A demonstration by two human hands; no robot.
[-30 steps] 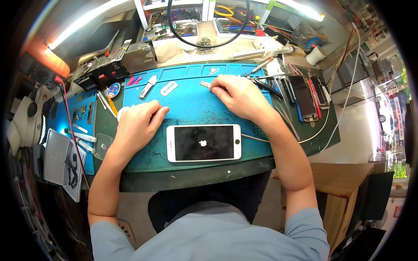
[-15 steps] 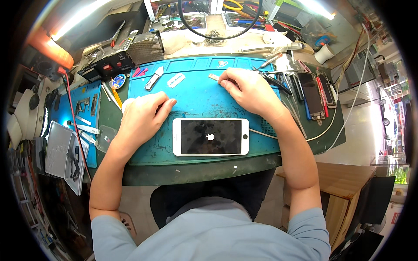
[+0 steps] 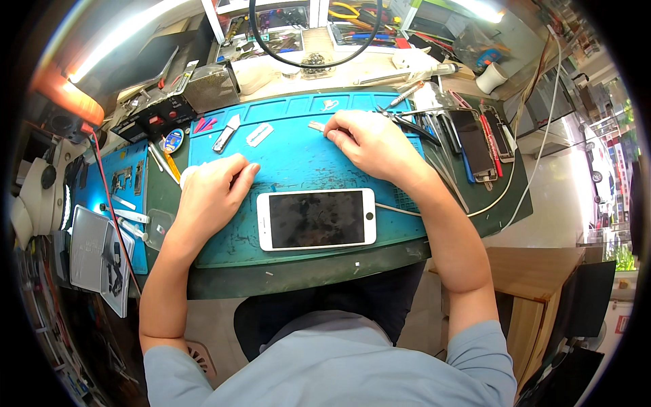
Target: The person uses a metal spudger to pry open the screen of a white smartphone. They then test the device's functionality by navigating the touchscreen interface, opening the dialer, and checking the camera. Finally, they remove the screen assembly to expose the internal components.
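A white smartphone (image 3: 316, 218) lies face up and sideways near the mat's front edge, its smudged screen dark. A thin white cable runs from its right end. My left hand (image 3: 215, 193) rests curled on the blue work mat (image 3: 285, 166), left of the phone, its palm side hidden. Something white peeks out beside it. Beyond the phone, my right hand (image 3: 366, 141) lies with bent fingers, a small flat metallic piece (image 3: 316, 126) at their tips. I cannot tell whether they grip it. A razor blade (image 3: 260, 134) and a knife-like tool (image 3: 226, 134) lie farther left.
At right lie pliers (image 3: 407, 125), tweezers, screwdrivers and a dismantled phone screen (image 3: 473, 146). An open grey case (image 3: 95, 247) and circuit boards are at left. Behind the mat stand a black device with red switches (image 3: 159, 108) and a round black hoop (image 3: 319, 64).
The white logo on the phone's screen has gone, leaving the display dark. The whole view has shifted slightly; both hands stay in place on the mat.
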